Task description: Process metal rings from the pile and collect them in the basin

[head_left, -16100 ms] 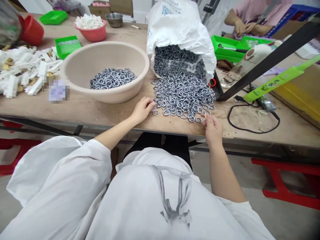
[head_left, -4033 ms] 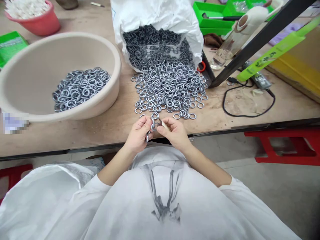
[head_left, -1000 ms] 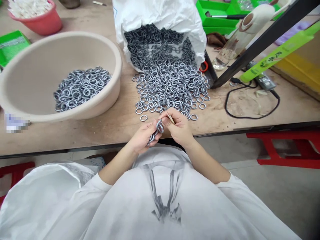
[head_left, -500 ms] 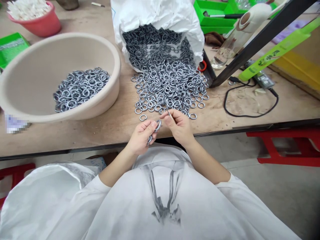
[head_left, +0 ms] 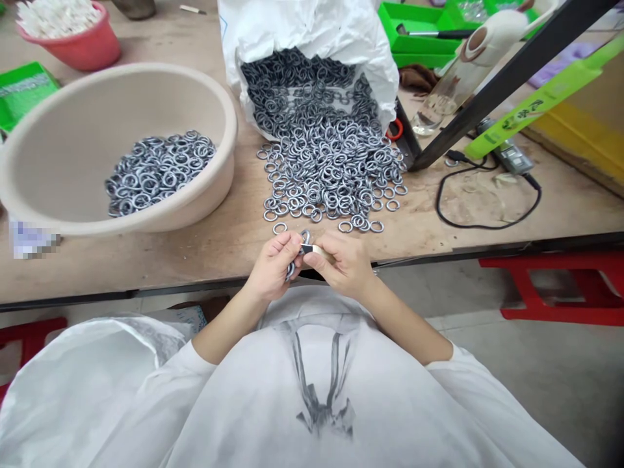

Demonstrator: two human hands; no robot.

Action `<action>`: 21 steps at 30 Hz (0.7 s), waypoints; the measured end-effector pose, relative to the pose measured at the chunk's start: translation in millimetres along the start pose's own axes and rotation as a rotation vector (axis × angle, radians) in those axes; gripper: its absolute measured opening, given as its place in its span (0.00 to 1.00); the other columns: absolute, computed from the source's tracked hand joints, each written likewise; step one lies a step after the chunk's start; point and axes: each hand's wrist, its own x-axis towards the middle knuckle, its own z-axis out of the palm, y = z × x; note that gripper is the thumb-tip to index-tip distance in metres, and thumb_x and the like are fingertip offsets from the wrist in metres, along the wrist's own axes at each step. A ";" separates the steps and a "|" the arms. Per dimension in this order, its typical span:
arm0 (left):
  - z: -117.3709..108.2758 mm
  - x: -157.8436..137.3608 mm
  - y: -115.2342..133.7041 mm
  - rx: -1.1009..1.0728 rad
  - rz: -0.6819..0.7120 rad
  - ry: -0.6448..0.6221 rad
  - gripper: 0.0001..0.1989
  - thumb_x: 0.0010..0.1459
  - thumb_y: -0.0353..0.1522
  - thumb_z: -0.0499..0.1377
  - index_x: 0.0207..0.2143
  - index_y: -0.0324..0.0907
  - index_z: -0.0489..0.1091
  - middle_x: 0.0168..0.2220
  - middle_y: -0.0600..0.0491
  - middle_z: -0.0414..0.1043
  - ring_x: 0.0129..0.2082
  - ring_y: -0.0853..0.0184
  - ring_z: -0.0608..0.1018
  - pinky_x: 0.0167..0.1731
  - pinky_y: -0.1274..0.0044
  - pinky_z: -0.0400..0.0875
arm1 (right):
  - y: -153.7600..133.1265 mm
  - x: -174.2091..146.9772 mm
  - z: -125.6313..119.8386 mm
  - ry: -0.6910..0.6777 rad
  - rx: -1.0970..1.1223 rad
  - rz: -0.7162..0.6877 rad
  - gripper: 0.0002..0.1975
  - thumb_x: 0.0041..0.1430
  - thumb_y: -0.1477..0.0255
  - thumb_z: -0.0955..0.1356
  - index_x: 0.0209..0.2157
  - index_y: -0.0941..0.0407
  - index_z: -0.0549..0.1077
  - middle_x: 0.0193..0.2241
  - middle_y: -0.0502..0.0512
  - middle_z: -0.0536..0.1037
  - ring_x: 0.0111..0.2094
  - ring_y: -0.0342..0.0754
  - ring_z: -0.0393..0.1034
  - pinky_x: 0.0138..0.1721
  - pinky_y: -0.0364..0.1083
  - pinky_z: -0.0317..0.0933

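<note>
My left hand (head_left: 274, 263) is closed around several grey rings (head_left: 290, 270), with one ring (head_left: 305, 236) standing up between thumb and fingers. My right hand (head_left: 345, 261) grips a small knife (head_left: 319, 251) with a pale handle, and its short dark blade meets the upright ring close to my left thumb. Both hands are just above the table's front edge. Beyond them a pile of loose grey rings (head_left: 331, 162) spills out of a white sack (head_left: 312, 26) lying on its side. More such rings (head_left: 163, 170) lie in a large beige basin (head_left: 63, 117) on the left.
A pink bowl (head_left: 82, 49) of white pieces and a green tray (head_left: 26, 97) stand at the back left. On the right are a slanted black metal bar (head_left: 487, 84), a clear bottle (head_left: 443, 97) and a black cable (head_left: 441, 201). A red stool (head_left: 536, 286) is below.
My right hand has come down and turned, bringing the knife from above the pile's edge to the ring in my left hand. My left hand stays nearly in place.
</note>
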 end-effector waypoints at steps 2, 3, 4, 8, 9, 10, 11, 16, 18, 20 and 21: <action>-1.6 -3.4 -0.7 0.048 -0.017 -0.029 0.22 0.48 0.46 0.69 0.25 0.40 0.65 0.16 0.61 0.60 0.13 0.80 0.58 0.11 0.86 0.51 | 7.3 2.5 -1.6 -0.001 0.028 0.069 0.23 0.67 0.55 0.63 0.23 0.56 0.66 0.21 0.48 0.64 0.24 0.42 0.57 0.28 0.44 0.49; -2.0 -5.4 -0.9 0.079 -0.032 -0.055 0.22 0.49 0.47 0.69 0.25 0.39 0.66 0.16 0.61 0.61 0.13 0.79 0.58 0.11 0.86 0.51 | 12.3 4.1 -2.9 0.001 0.048 0.128 0.24 0.67 0.54 0.62 0.23 0.56 0.66 0.20 0.48 0.65 0.24 0.42 0.58 0.28 0.44 0.50; -2.1 -7.4 -0.9 0.108 -0.049 -0.082 0.22 0.50 0.47 0.68 0.25 0.39 0.67 0.16 0.60 0.61 0.13 0.79 0.59 0.11 0.86 0.51 | 17.7 5.7 -4.2 0.010 0.076 0.196 0.24 0.66 0.53 0.62 0.23 0.56 0.67 0.20 0.48 0.65 0.24 0.42 0.59 0.29 0.44 0.50; -1.8 -8.9 -0.5 0.126 -0.051 -0.074 0.22 0.51 0.48 0.67 0.26 0.38 0.68 0.17 0.60 0.61 0.13 0.79 0.59 0.12 0.85 0.51 | 26.7 8.6 -6.5 0.079 0.272 0.340 0.24 0.64 0.50 0.63 0.27 0.57 0.71 0.22 0.48 0.68 0.27 0.43 0.62 0.30 0.43 0.55; -1.9 -7.4 -0.6 0.125 -0.038 -0.050 0.22 0.50 0.48 0.67 0.26 0.38 0.68 0.17 0.60 0.61 0.13 0.80 0.59 0.12 0.85 0.51 | 24.2 8.2 -5.5 0.090 0.330 0.329 0.23 0.62 0.49 0.65 0.31 0.57 0.73 0.24 0.49 0.70 0.28 0.43 0.63 0.32 0.43 0.57; -2.1 -5.6 -0.9 0.130 -0.026 -0.034 0.22 0.50 0.48 0.68 0.26 0.39 0.67 0.17 0.60 0.62 0.13 0.79 0.59 0.12 0.85 0.52 | 20.3 7.6 -4.0 0.085 0.382 0.307 0.23 0.60 0.49 0.67 0.35 0.56 0.74 0.27 0.50 0.73 0.29 0.44 0.65 0.33 0.44 0.58; -2.4 -3.8 -1.4 0.138 -0.015 -0.027 0.23 0.49 0.48 0.68 0.25 0.39 0.67 0.17 0.60 0.62 0.13 0.79 0.59 0.12 0.85 0.52 | 15.8 7.0 -2.2 0.070 0.427 0.284 0.22 0.58 0.49 0.69 0.38 0.56 0.74 0.30 0.51 0.74 0.31 0.44 0.67 0.35 0.44 0.60; -4.4 0.2 -3.0 0.139 0.015 -0.030 0.22 0.50 0.49 0.67 0.26 0.39 0.69 0.17 0.60 0.63 0.13 0.79 0.59 0.12 0.84 0.52 | 3.2 9.0 4.4 0.034 0.627 0.359 0.22 0.53 0.51 0.73 0.39 0.54 0.74 0.33 0.52 0.78 0.34 0.46 0.72 0.39 0.46 0.66; -5.2 0.2 -2.1 0.139 0.030 -0.010 0.20 0.52 0.47 0.66 0.28 0.39 0.71 0.18 0.60 0.63 0.13 0.79 0.59 0.12 0.84 0.52 | 5.6 10.5 5.9 0.059 0.705 0.411 0.23 0.52 0.50 0.73 0.39 0.54 0.73 0.33 0.51 0.78 0.34 0.46 0.73 0.39 0.46 0.68; -6.1 0.6 -0.8 0.142 0.056 0.016 0.19 0.51 0.47 0.67 0.29 0.39 0.72 0.18 0.60 0.63 0.14 0.79 0.60 0.12 0.84 0.52 | 9.4 10.6 8.4 0.083 0.722 0.425 0.23 0.52 0.49 0.73 0.38 0.54 0.73 0.33 0.51 0.78 0.35 0.45 0.73 0.40 0.46 0.68; -6.5 1.1 -0.3 0.141 0.070 0.029 0.19 0.50 0.46 0.68 0.28 0.39 0.71 0.18 0.60 0.63 0.14 0.79 0.60 0.13 0.85 0.53 | 11.1 10.0 10.0 0.105 0.705 0.422 0.23 0.52 0.50 0.73 0.39 0.53 0.73 0.34 0.51 0.78 0.35 0.45 0.73 0.40 0.46 0.68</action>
